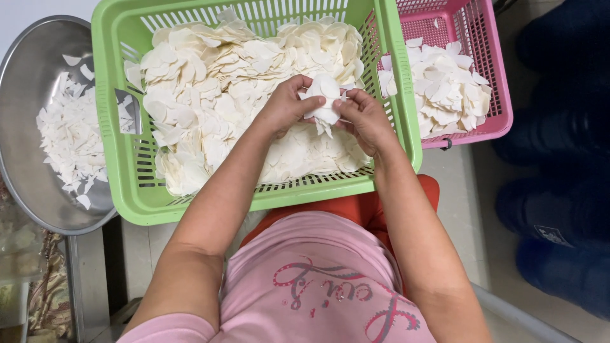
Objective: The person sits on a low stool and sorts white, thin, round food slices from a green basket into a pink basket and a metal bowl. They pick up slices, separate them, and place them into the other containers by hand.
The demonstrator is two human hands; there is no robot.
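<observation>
Left hand: the left hand (284,107) is curled, thumb and fingers pinching the left side of a white piece (324,101).
Right hand: the right hand (365,117) pinches the same piece from the right, fingers bent around its edge.
White piece: held between both hands, just above the heap in the green basket (117,127).
Green basket: on the person's lap, filled with a heap of white petals (216,89).
Pink basket: the pink basket (489,70) touches the green one's right side and holds a smaller pile of petals (445,89).
Metal bowl: the bowl (25,76) sits left of the green basket, with small white scraps (70,140) inside.
</observation>
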